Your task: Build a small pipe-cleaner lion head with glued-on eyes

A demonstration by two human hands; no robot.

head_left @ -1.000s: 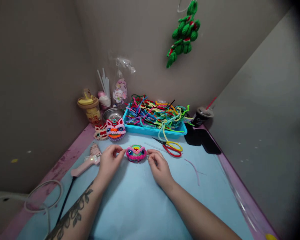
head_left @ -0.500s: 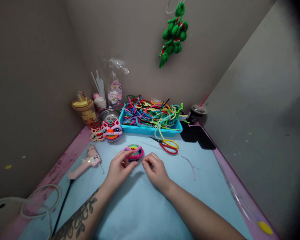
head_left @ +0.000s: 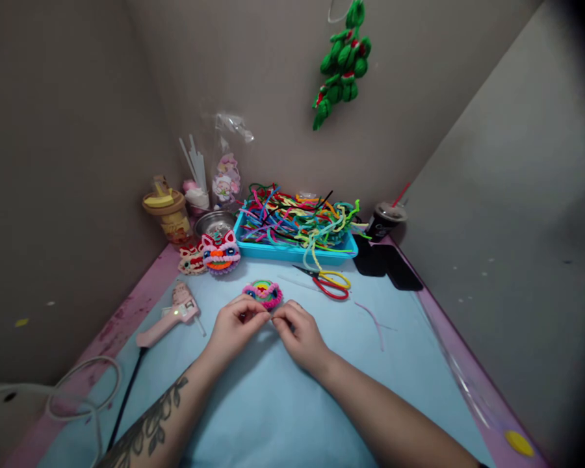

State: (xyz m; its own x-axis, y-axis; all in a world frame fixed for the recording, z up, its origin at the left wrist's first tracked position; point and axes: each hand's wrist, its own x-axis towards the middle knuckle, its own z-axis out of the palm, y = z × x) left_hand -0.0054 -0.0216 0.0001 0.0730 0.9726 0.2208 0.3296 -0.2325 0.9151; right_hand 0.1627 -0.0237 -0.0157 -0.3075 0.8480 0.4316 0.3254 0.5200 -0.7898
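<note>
Meeting fingertips: left hand (head_left: 236,328), right hand (head_left: 299,335), now off pipe-cleaner face (head_left: 262,294).

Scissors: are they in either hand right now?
No. The scissors lie on the blue mat in front of the tray, apart from both hands, which meet near the small pink craft piece.

Pink-rimmed rainbow craft piece (head_left: 262,293) — light-blue table mat (head_left: 273,403).

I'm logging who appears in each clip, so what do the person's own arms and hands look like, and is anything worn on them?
Both forearms are bare, no sleeves in view. The left forearm carries a dark leafy tattoo running along it. The left hand and right hand wear no gloves; any rings are too small to tell.
</note>
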